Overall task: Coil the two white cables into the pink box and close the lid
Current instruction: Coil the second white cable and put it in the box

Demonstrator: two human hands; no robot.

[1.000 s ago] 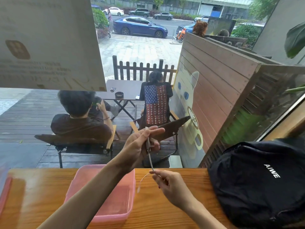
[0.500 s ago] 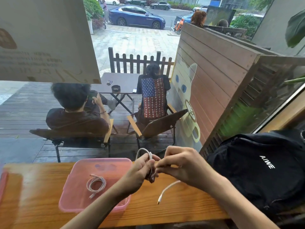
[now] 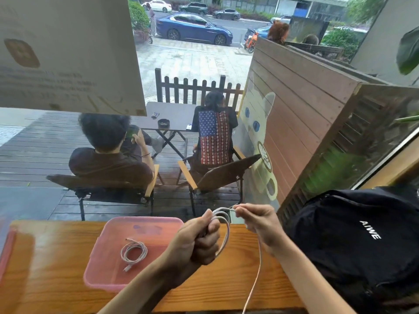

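Observation:
An open pink box (image 3: pixel 108 275) sits on the wooden counter, left of my hands. One coiled white cable (image 3: pixel 134 250) lies inside it. My left hand (image 3: pixel 199 241) is fisted around several loops of the second white cable (image 3: pixel 224 234), held above the counter to the right of the box. My right hand (image 3: pixel 258 220) pinches that cable near the top of the loops. The cable's loose tail (image 3: pixel 255 282) hangs down from there past the counter's front edge.
A black backpack (image 3: pixel 353 245) lies on the counter at the right, close to my right forearm. A pink lid edge (image 3: pixel 5 252) shows at the far left. The wooden counter (image 3: pixel 56 257) ends at a window, with people seated outside.
The loops in my left hand have grown larger. My right hand has moved right, drawing the cable across the top, and the tail now hangs longer over the counter's edge.

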